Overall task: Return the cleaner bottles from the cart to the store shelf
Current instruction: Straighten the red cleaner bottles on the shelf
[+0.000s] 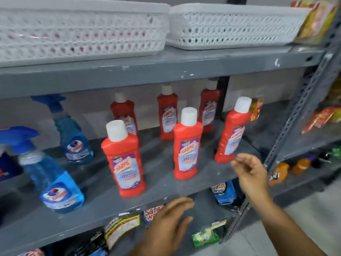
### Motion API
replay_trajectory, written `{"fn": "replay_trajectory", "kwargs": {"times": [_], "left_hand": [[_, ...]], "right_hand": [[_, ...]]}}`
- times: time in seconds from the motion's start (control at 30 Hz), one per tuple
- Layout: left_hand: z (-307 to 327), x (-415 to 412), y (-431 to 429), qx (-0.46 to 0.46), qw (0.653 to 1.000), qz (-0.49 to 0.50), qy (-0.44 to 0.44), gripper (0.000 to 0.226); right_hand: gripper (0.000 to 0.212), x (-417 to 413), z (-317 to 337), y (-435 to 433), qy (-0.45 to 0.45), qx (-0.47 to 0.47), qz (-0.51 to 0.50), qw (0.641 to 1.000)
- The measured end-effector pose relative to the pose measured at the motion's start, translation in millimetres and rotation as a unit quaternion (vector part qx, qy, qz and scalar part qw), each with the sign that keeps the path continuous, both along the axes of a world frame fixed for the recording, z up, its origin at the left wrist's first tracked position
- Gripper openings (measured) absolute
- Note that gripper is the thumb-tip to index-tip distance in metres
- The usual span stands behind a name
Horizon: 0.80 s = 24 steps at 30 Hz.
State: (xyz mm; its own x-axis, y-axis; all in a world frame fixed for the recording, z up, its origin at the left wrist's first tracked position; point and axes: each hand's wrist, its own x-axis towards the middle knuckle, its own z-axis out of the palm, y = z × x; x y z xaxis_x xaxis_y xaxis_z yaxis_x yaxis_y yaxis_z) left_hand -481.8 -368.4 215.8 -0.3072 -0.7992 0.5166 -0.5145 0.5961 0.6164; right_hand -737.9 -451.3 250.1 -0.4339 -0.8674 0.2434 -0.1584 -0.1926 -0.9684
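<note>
Several red cleaner bottles with white caps stand upright on the grey shelf. Three are in front: left, middle and right. Three more stand behind, among them one at the back centre. My right hand hovers just below and in front of the right front bottle, fingers loosely curled and apart, holding nothing. My left hand is lower, in front of the shelf's edge, fingers spread and holding nothing. No cart is in view.
Two blue spray bottles stand at the shelf's left. White lattice baskets sit on the shelf above. Packets of detergent lie on the shelf below. A slotted metal upright bounds the shelf on the right, with snack packets beyond.
</note>
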Motion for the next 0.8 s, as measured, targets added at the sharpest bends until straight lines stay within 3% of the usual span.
{"fn": "replay_trajectory", "kwargs": {"times": [0.13,0.27,0.37,0.5,0.6,0.67,0.73,0.8], "left_hand": [[7.9,-108.9,-67.5,0.187,0.976,0.02,0.108,0.053],[19.1,-182.3,-131.4,0.339,0.925,0.082,0.152,0.074],[14.9,-211.0,-147.1,0.301,0.939,0.09,0.142,0.081],[18.8,-226.3,-158.2,0.28,0.946,0.075,0.145,0.082],[21.2,-224.7,-140.1,0.273,0.936,0.114,0.188,0.073],[12.5,-202.6,-108.2,0.2,0.93,0.194,0.242,0.059],[3.1,-167.8,-73.7,0.12,0.907,0.296,0.274,0.047],[-5.3,-131.7,-62.8,0.08,0.872,0.396,0.275,0.051]], "right_hand": [[0.065,-56.6,6.1,-53.5,0.045,0.082,0.109,0.99],[0.082,-76.9,-6.1,-80.1,0.114,0.12,0.241,0.957],[0.086,-86.8,-20.0,-89.2,0.103,0.101,0.288,0.947],[0.085,-102.7,-19.9,-100.6,0.079,0.086,0.277,0.954],[0.07,-103.1,-29.7,-89.8,0.126,0.04,0.134,0.982],[0.059,-92.9,-35.6,-70.7,0.158,-0.037,0.103,0.981],[0.059,-73.3,-38.2,-55.2,0.173,-0.061,0.2,0.962],[0.064,-48.7,-39.0,-53.0,0.211,-0.037,0.32,0.923]]}}
